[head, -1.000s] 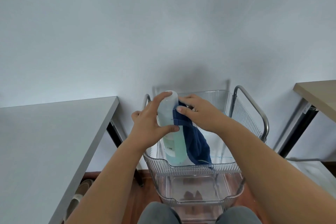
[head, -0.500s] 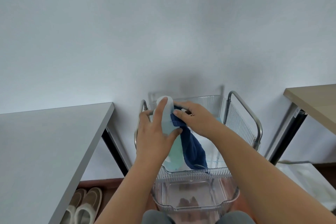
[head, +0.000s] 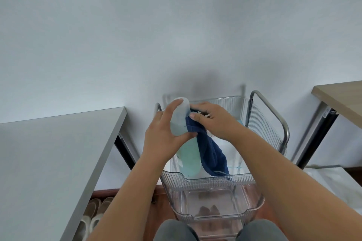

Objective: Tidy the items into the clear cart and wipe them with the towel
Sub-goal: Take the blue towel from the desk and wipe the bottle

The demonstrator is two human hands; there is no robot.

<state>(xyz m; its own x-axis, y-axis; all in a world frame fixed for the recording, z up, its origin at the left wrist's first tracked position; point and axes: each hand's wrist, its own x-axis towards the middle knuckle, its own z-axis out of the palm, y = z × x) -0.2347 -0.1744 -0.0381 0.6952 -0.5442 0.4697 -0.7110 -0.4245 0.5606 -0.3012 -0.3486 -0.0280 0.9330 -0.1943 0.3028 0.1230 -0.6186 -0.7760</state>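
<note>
Left grip (head: 162, 139) curls round the upper bottle (head: 179, 119) standing in the clear cart (head: 211, 182) top tray, right grip (head: 213, 121) pinches the blue towel (head: 211, 154) against it; hard rubbing could probably tip the bottle sideways.

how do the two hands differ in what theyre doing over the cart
The left hand wraps its fingers and thumb round the pale bottle, holding it upright in the top bin of the clear cart. The right hand instead presses the dark blue towel against the bottle's side, the cloth hanging below it. Both hands meet at the bottle's upper part.
</note>
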